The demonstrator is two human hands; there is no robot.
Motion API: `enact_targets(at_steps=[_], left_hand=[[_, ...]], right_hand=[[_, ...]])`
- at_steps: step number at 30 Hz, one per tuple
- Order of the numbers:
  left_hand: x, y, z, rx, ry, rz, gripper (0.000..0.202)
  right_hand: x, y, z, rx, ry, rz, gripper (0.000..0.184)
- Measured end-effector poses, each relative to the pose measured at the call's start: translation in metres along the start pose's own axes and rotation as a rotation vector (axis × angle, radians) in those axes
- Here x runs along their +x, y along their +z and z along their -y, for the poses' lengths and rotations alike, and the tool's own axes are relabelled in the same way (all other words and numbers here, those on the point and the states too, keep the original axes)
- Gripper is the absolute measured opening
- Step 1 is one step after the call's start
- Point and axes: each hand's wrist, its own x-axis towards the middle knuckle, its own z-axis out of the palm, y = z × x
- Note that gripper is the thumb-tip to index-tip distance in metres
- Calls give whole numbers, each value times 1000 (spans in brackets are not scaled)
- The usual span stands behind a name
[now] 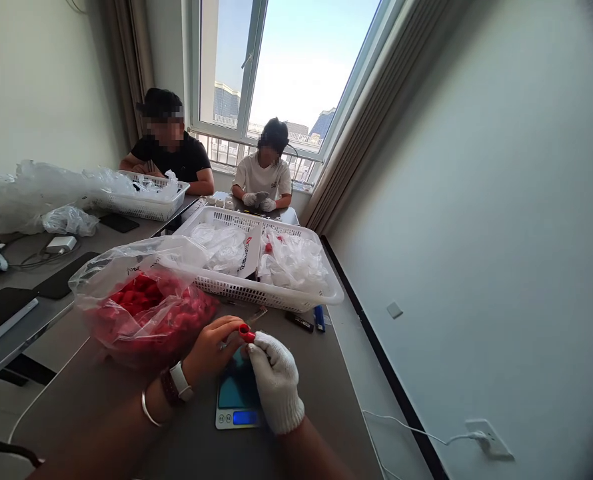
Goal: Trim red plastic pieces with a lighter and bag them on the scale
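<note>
A small red hollow plastic piece [246,333], with a round opening at one end, is held above the table between my two hands. My right hand [276,380], in a white knit glove, pinches its lower right end. The fingertips of my bare left hand [215,351] close on its left side. Right beneath the hands lies a small digital scale [237,390] with a lit blue display, partly hidden by my right glove. Left of my left hand stands an open clear plastic bag [141,313] full of similar red pieces.
Beyond my hands stands a white basket [276,297] with plastic bags and a cardboard divider. A black marker [299,323] and a blue object [319,319] lie by it. Two people [169,153] sit at the back near another basket [146,205]. A wall runs along the right.
</note>
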Motion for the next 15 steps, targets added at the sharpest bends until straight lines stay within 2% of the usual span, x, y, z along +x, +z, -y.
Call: enact_targets(at_steps=[2,4,7,9,11,13,15], left_hand=[[-1,0,1,37,27,-9,23],[-2,0,1,62,18,-15,26],[-2,0,2,49,-103,4,37],[-1,-1,2,-25,-208,68,45],[0,-2,2,-85,-249,109,47],[1,-2,2,-76,-206,85,42],[1,-1,2,-45,-128,39,34]], right_hand=[[-2,3,1,127,149,54,21],[-2,4,0,127,131,48,19],[0,2,-5,-68,-132,-30,6],[2,0,-6,-191,-299,-48,7],[3,-2,-7,-257,-355,-32,10],[3,-2,-5,-256,-303,-53,10],[3,-2,-2,-180,-169,-63,10]])
